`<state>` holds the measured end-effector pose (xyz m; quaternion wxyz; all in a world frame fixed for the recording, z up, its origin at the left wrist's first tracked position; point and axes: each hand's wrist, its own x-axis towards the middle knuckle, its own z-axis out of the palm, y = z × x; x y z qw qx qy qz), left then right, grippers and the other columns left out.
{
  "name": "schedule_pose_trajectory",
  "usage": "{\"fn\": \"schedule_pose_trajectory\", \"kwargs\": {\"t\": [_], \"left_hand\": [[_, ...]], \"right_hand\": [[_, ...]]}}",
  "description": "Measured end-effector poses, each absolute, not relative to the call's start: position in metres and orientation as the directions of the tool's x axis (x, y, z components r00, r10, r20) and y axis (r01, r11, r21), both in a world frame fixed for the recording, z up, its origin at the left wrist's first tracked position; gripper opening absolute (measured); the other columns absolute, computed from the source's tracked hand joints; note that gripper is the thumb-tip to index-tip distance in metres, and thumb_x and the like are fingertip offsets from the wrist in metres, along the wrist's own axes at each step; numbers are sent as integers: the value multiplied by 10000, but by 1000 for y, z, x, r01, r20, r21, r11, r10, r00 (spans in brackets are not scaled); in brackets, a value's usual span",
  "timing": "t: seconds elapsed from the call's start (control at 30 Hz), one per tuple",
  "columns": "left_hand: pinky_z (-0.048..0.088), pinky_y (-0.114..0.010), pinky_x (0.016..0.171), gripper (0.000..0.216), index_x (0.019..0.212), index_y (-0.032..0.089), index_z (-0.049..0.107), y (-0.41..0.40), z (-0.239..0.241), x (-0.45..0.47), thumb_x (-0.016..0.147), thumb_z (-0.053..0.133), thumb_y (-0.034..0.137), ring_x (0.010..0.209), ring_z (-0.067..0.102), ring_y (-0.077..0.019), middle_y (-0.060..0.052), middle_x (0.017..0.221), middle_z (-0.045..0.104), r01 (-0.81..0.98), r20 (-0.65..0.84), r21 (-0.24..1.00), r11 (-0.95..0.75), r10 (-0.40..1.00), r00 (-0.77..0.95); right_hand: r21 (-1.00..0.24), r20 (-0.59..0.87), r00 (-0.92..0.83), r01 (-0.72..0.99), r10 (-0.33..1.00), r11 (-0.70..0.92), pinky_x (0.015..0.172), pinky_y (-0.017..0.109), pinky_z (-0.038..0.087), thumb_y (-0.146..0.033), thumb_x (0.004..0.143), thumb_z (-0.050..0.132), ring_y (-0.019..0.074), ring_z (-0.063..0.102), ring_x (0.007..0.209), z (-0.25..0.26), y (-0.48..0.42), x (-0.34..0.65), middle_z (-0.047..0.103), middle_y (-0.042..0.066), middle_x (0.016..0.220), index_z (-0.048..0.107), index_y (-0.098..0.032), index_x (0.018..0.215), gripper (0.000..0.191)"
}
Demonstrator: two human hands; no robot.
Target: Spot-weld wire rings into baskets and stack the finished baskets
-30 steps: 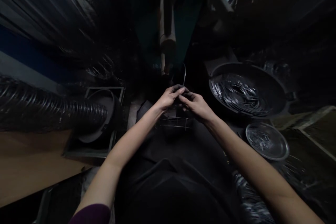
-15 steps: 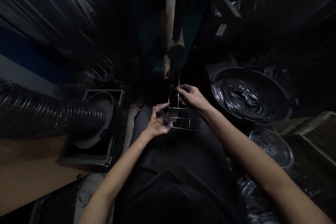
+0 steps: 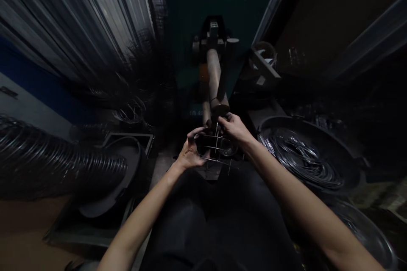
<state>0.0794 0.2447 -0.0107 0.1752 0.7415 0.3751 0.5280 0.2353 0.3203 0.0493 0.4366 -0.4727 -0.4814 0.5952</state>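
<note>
Between my two hands is a small wire frame [image 3: 216, 148] with rings and crossing rods, just below the round end of a machine arm [image 3: 215, 67]. My left hand [image 3: 191, 150] curls round the frame's left side, thumb below and fingers above. With thumb and fingers pinched, my right hand [image 3: 233, 128] grips the upper part of the frame close to the machine's electrode tip. Dim light hides the exact contact between the wire and the machine.
At right stands a dark basin [image 3: 349, 169] of wire rings [image 3: 299, 156], with a metal bowl [image 3: 378, 237] below it. A long stack of wire rings [image 3: 63, 152] rests in a dark pan [image 3: 127, 173] at left. The green machine body [image 3: 187, 17] rises ahead.
My view has tilted up, showing more of the machine. The wire frame has turned in my hands, its rings now showing, and my right hand has come close to the machine's arm end.
</note>
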Motion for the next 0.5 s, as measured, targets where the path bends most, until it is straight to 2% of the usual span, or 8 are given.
{"fn": "schedule_pose_trajectory", "kwargs": {"t": [0.23,0.5], "left_hand": [[496,-392,826,748,1273,220,220,255,-5,76,664,653,189,960,569,-201,-122,1155,456,358,660,648,-672,730,178],[496,-367,813,779,1267,226,218,263,-8,71,633,666,162,972,563,-202,-98,1117,470,369,588,703,-608,789,180]], "right_hand": [[-988,-135,-159,-57,978,-146,350,176,324,-394,614,719,64,437,370,38,331,234,510,-69,473,496,-172,724,333],[-982,-180,-145,-36,973,-187,367,191,335,-384,573,716,79,452,389,37,337,229,513,-57,476,490,-174,731,346]]}}
